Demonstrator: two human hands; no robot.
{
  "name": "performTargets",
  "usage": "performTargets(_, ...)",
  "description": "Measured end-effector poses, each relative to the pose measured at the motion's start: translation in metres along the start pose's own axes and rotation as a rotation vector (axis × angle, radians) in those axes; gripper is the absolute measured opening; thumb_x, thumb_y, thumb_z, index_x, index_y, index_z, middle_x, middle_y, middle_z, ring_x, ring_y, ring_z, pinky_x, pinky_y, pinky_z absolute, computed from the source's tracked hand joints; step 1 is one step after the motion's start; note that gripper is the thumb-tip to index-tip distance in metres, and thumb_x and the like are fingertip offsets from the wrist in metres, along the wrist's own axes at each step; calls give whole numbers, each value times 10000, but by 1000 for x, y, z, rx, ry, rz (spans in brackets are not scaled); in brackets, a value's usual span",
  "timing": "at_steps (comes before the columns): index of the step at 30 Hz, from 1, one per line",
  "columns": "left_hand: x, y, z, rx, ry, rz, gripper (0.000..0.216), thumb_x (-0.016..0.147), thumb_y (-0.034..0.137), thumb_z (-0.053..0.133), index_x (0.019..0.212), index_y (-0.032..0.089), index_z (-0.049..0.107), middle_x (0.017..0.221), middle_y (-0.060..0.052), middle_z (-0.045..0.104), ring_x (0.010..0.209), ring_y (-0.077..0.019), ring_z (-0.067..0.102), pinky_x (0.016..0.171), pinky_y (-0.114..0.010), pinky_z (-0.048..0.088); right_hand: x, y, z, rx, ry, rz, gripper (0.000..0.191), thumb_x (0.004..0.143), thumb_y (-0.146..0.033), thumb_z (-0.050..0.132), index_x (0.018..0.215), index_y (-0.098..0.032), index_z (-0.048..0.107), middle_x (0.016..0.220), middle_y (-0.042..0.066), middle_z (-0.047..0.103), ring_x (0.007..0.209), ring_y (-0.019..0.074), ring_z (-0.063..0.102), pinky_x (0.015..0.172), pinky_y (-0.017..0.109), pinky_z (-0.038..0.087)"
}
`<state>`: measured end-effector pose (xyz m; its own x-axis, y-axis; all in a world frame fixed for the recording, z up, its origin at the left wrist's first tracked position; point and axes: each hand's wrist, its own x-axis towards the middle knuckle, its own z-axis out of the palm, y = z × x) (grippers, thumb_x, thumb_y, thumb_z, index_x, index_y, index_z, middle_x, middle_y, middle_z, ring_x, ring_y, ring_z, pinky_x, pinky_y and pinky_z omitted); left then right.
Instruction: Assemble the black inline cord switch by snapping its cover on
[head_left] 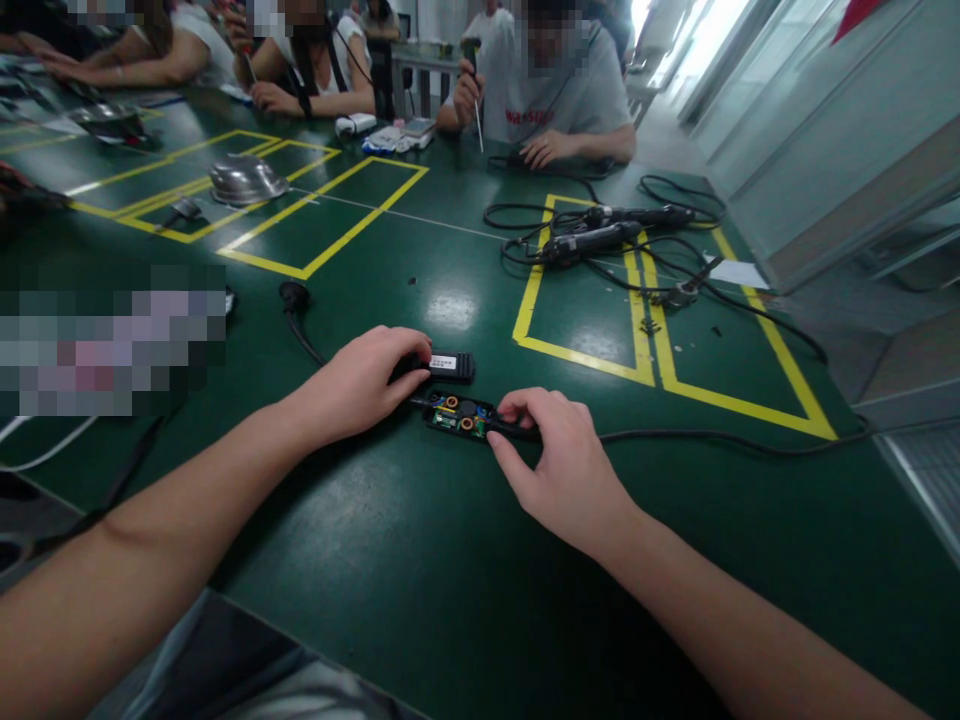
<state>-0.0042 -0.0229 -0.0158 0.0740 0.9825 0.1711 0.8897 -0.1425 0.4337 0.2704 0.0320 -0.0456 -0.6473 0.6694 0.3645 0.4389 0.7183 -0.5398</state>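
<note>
An opened black power adapter [459,413] lies on the green table [420,560], its circuit board with copper coils showing. My right hand [559,465] pinches the adapter's right end, where a black cable [720,437] leaves it. My left hand [367,382] curls over the adapter's left end and touches a black cover with a white label [452,364] that lies just behind it.
Yellow tape outlines mark the table. Electric screwdrivers [600,238] with tangled cables lie at the back right. A black plug and cord [294,297] sits left of centre, a metal dish [244,180] farther back. Several people sit across the table, one holding a screwdriver [474,90].
</note>
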Motion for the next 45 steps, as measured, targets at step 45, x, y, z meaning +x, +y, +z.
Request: performTargets(45,-6,7,-18,-253,-170,199,168,1024,303,702,949,221,828,1017,-38,824,921,-178,777,861,-274,575,3,3,-8,106,28,-80,163,989,-174,633,858,-247,699,901,64,749,856,250,721,784,429,576)
